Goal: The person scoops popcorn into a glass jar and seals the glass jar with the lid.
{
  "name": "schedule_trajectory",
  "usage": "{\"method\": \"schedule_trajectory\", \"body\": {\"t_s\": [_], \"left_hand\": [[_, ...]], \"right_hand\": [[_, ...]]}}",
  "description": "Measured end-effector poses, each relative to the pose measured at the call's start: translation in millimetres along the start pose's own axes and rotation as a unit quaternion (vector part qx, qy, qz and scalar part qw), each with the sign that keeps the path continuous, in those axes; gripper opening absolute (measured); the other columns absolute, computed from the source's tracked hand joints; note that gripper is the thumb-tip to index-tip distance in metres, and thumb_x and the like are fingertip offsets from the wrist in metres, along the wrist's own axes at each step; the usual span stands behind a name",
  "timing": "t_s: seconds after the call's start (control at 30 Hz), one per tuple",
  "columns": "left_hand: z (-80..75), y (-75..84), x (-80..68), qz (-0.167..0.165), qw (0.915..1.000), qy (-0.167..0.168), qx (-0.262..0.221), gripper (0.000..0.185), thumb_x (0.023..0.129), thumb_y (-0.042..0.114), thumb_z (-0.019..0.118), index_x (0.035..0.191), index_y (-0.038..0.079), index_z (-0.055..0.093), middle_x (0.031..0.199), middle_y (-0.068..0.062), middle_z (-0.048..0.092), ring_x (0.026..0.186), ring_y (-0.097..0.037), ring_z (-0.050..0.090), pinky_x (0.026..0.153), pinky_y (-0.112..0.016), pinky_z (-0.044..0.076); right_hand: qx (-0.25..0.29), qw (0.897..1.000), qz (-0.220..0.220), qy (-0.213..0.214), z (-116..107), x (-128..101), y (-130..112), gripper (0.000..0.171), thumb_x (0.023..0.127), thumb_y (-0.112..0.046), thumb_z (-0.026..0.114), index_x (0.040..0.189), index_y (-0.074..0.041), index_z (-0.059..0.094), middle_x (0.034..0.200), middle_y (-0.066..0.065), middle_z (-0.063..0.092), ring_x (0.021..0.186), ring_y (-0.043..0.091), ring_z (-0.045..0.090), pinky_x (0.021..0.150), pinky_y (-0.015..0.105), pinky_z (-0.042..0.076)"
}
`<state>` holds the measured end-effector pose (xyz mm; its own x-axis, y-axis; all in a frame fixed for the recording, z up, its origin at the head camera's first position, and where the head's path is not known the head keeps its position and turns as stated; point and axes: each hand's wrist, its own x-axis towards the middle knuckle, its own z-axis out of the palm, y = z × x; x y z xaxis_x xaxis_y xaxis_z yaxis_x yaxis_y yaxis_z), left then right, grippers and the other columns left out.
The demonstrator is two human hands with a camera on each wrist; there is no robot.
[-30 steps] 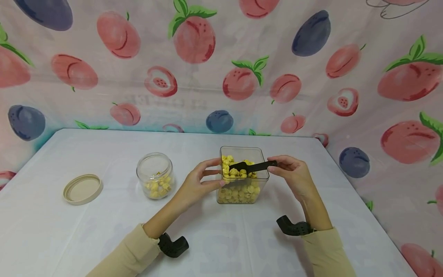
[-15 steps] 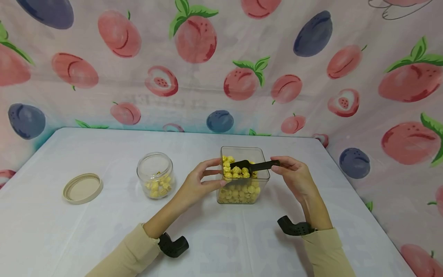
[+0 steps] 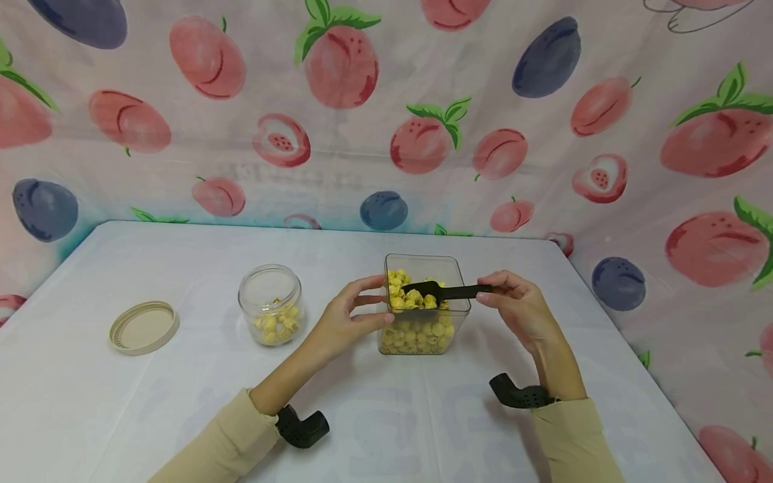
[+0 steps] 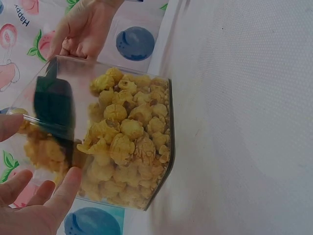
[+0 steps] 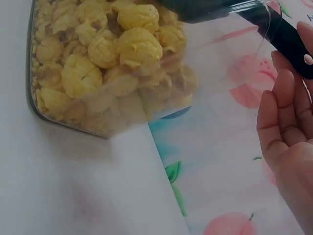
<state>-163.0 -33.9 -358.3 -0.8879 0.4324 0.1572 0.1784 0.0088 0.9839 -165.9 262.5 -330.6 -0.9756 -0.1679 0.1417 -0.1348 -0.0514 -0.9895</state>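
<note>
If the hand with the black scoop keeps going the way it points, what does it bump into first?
Probably the yellow popcorn in the clear square plastic container; the right hand points the black plastic scoop leftward into it.

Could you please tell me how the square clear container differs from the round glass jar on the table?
The square container is straight-walled and well filled with yellow popcorn; the round jar is rounded, with only a little at the bottom. The left hand grips the container and the right hand holds a black scoop in it; the jar stands untouched, left of it. Both are clear and lidless.
</note>
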Motion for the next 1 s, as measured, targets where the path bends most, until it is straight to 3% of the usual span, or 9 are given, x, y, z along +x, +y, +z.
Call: {"method": "schedule_trajectory", "body": {"t_s": [0.13, 0.27, 0.37, 0.53, 0.6, 0.67, 0.77, 0.83, 1.0], "left_hand": [[-0.3, -0.4, 0.5, 0.006, 1.0, -0.002, -0.005, 0.06, 0.086, 0.011, 0.066, 0.14, 0.011, 0.039, 0.145, -0.005, 0.035, 0.127, -0.031, 0.044, 0.096, -0.039, 0.049], [-0.5, -0.6, 0.7, 0.007, 0.9999, -0.002, -0.007, 0.06, 0.086, 0.011, 0.066, 0.14, 0.011, 0.039, 0.145, -0.005, 0.036, 0.127, -0.032, 0.044, 0.095, -0.038, 0.05], [-0.6, -0.5, 0.7, 0.005, 1.0, -0.001, -0.008, 0.06, 0.086, 0.011, 0.066, 0.139, 0.012, 0.04, 0.145, -0.005, 0.036, 0.126, -0.031, 0.044, 0.095, -0.038, 0.05], [-0.8, 0.0, 0.5, 0.006, 1.0, -0.002, -0.007, 0.06, 0.086, 0.01, 0.066, 0.14, 0.012, 0.039, 0.145, -0.005, 0.035, 0.127, -0.032, 0.044, 0.096, -0.039, 0.049], [-0.8, 0.2, 0.5, 0.006, 1.0, -0.003, -0.005, 0.06, 0.086, 0.01, 0.066, 0.14, 0.012, 0.039, 0.145, -0.005, 0.035, 0.127, -0.031, 0.043, 0.096, -0.039, 0.049], [-0.5, 0.6, 0.4, 0.006, 1.0, -0.003, -0.005, 0.06, 0.086, 0.01, 0.065, 0.14, 0.012, 0.039, 0.146, -0.005, 0.035, 0.127, -0.031, 0.043, 0.096, -0.039, 0.049], [0.1, 1.0, 0.2, 0.005, 1.0, -0.002, -0.002, 0.06, 0.086, 0.011, 0.065, 0.14, 0.012, 0.039, 0.145, -0.005, 0.035, 0.127, -0.031, 0.043, 0.096, -0.039, 0.049], [0.4, 1.1, 0.0, 0.003, 1.0, -0.001, 0.0, 0.06, 0.086, 0.011, 0.066, 0.14, 0.012, 0.039, 0.145, -0.005, 0.035, 0.127, -0.031, 0.044, 0.096, -0.039, 0.049], [0.7, 0.8, -0.5, -0.005, 1.0, 0.002, 0.001, 0.061, 0.086, 0.012, 0.066, 0.14, 0.014, 0.039, 0.146, -0.006, 0.034, 0.127, -0.029, 0.044, 0.097, -0.039, 0.048]], "right_hand": [[-0.101, 0.995, -0.01, -0.012, -1, -1, -6, 0.022, 0.082, 0.001, 0.067, 0.101, -0.01, 0.069, 0.094, -0.004, 0.062, 0.086, 0.009, 0.057, 0.082, 0.018, 0.049], [-0.239, 0.97, -0.042, -0.027, 0, -4, -14, 0.03, 0.084, -0.011, 0.069, 0.113, -0.004, 0.066, 0.097, -0.003, 0.064, 0.093, 0.01, 0.054, 0.083, 0.017, 0.045], [-0.351, 0.932, -0.091, -0.027, 5, -7, -21, 0.03, 0.084, -0.013, 0.069, 0.113, -0.008, 0.067, 0.098, -0.002, 0.065, 0.092, 0.009, 0.053, 0.078, 0.018, 0.044], [-0.504, 0.842, -0.191, -0.012, 18, -10, -31, 0.027, 0.078, -0.002, 0.072, 0.104, -0.007, 0.07, 0.093, 0.002, 0.06, 0.089, 0.015, 0.049, 0.069, 0.024, 0.04], [-0.532, 0.82, -0.211, -0.015, 23, -11, -34, 0.027, 0.076, 0.001, 0.072, 0.103, -0.003, 0.07, 0.087, 0.003, 0.055, 0.087, 0.018, 0.045, 0.07, 0.028, 0.035], [-0.553, 0.805, -0.214, -0.021, 26, -11, -36, 0.027, 0.077, 0.002, 0.071, 0.103, -0.001, 0.07, 0.083, 0.003, 0.051, 0.083, 0.019, 0.041, 0.07, 0.03, 0.03], [-0.569, 0.794, -0.213, -0.026, 29, -11, -37, 0.025, 0.078, 0.003, 0.069, 0.102, -0.001, 0.07, 0.079, 0.002, 0.047, 0.081, 0.019, 0.038, 0.071, 0.032, 0.026], [-0.57, 0.792, -0.215, -0.026, 28, -11, -36, 0.024, 0.078, 0.003, 0.069, 0.101, -0.001, 0.069, 0.078, 0.001, 0.046, 0.08, 0.018, 0.037, 0.07, 0.032, 0.025], [-0.55, 0.803, -0.228, -0.024, 23, -10, -32, 0.023, 0.078, 0.002, 0.068, 0.1, -0.003, 0.069, 0.076, -0.001, 0.043, 0.079, 0.016, 0.035, 0.071, 0.027, 0.022]]}}
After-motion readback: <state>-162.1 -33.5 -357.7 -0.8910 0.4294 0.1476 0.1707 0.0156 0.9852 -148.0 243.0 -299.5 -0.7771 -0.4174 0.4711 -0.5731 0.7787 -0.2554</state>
